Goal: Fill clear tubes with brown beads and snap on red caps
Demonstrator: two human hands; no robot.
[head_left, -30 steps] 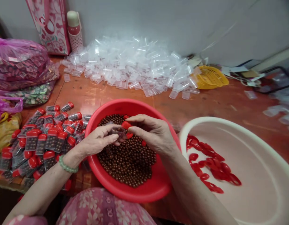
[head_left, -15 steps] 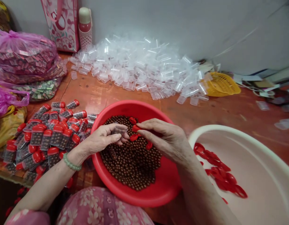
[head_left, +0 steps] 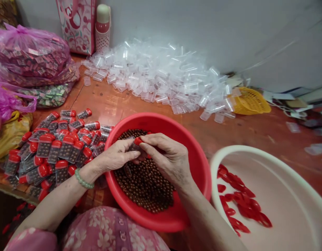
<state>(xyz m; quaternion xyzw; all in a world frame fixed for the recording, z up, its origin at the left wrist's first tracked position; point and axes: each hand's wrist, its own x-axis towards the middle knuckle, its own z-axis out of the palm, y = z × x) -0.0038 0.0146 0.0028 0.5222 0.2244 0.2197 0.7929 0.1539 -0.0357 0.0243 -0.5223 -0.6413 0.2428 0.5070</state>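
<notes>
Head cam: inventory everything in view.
red plastic basin: one, red, centre
brown beads: hundreds, brown, in basin
capped vials: dozens, red-capped, left
empty vials: hundreds, clear, heaped by wall
white basin: one, off-white, right
loose caps: dozens, red, in white basin
bagged packets: several bags, pink, far left
basket: one, yellow, back right
flask: one, cream-red, by wall
tote bag: one, pink, by wall
left hand: holding vial over basin
right hand: fingers on its red cap

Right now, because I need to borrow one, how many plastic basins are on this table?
2: a red basin in front of the person, holding brown beads, and a cream basin to its right, holding red caps. Others could be out of view.
</notes>
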